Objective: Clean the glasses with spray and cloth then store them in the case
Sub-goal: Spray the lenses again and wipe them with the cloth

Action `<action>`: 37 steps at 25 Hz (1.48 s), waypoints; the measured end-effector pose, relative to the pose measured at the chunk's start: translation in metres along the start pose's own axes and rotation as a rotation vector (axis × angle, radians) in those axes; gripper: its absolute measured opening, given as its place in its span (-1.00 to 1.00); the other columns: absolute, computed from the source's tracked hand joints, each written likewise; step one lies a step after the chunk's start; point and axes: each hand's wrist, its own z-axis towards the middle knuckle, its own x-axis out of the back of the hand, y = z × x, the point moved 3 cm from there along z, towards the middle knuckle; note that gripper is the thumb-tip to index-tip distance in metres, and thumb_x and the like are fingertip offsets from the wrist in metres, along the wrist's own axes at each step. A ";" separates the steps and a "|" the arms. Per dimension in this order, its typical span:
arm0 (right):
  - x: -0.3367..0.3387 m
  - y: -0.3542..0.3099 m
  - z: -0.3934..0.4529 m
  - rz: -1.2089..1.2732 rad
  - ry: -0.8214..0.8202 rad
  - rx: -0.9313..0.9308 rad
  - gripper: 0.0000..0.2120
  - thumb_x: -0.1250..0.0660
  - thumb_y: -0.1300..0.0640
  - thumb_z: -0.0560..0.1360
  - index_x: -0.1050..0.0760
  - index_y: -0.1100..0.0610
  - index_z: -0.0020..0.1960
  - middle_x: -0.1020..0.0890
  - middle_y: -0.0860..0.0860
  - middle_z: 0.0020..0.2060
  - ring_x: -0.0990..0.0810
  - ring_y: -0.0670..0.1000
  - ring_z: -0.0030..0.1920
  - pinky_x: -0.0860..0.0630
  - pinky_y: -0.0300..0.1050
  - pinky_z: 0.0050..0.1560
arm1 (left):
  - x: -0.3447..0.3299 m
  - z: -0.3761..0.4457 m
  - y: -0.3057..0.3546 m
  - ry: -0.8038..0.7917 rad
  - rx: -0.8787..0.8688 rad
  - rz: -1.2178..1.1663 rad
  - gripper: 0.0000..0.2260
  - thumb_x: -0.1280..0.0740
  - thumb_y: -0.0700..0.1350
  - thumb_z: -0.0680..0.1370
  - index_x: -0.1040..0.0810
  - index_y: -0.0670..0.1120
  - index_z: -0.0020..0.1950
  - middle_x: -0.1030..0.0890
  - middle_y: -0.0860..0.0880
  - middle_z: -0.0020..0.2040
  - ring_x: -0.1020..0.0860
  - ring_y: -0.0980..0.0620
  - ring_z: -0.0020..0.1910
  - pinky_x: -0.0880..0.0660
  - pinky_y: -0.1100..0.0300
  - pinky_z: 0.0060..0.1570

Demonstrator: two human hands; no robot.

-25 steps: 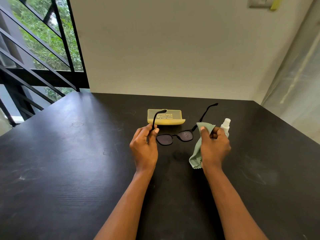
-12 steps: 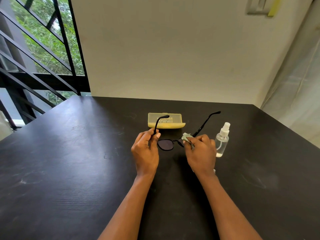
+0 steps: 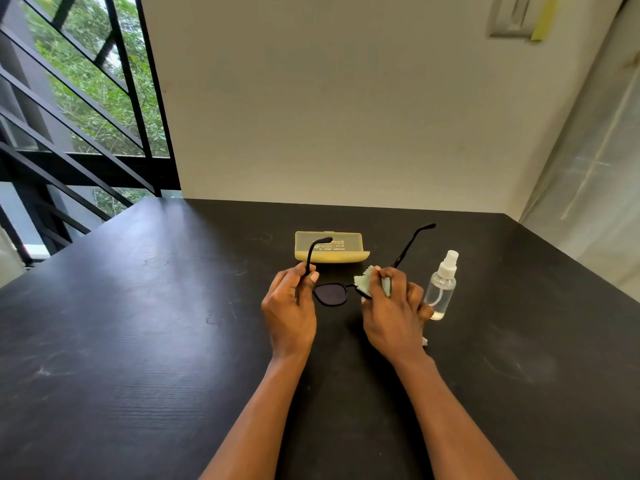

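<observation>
The wide black wood-grain table (image 3: 138,341) carries everything. Toward its back lies the shut pale yellow plastic glasses case (image 3: 330,249); to the right stands the small clear spray bottle with a white nozzle (image 3: 441,285).

Held just above the table in front of the case are the black-framed, dark-lensed glasses (image 3: 330,294), temples unfolded. The left hand (image 3: 289,306) is closed around the left temple near its hinge. The right hand (image 3: 391,313) is curled shut on the pale green microfibre cloth (image 3: 367,284).

A second ago that cloth hung loose beside the frame; now it is bunched over the right lens, which is hidden, so probably pinched through the fabric. Wiping has begun; the left lens and casing remain.
</observation>
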 end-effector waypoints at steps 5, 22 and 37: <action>0.001 0.000 -0.001 -0.027 0.003 0.027 -0.48 -0.13 -0.05 0.57 -0.05 -0.08 0.47 -0.10 -0.02 0.41 -0.09 0.10 0.33 -0.19 0.12 0.25 | 0.000 0.001 0.000 0.003 0.001 -0.002 -0.80 -0.35 -0.24 0.47 -0.59 -0.21 0.09 -0.55 0.03 -0.06 -0.54 0.26 -0.13 -0.52 0.46 -0.13; 0.010 0.003 -0.004 -0.035 0.343 0.039 -0.65 -0.62 0.19 0.07 -0.68 0.00 -0.17 -0.63 0.00 -0.15 -0.27 0.11 -0.01 0.07 -0.12 -0.20 | 0.004 0.002 0.002 0.046 -0.040 0.009 -0.78 -0.36 -0.27 0.46 -0.58 -0.26 0.09 -0.55 0.01 -0.06 -0.51 0.25 -0.12 -0.44 0.58 -0.12; -0.004 0.004 0.003 0.032 0.277 0.118 -0.47 -0.46 0.22 0.31 -0.51 -0.10 0.23 -0.49 0.08 0.10 -0.21 0.13 0.06 -0.25 0.09 -0.09 | 0.003 0.001 0.000 0.001 -0.099 -0.025 -0.77 -0.34 -0.23 0.47 -0.58 -0.21 0.11 -0.57 0.04 -0.03 -0.58 0.15 -0.08 -0.58 0.30 -0.09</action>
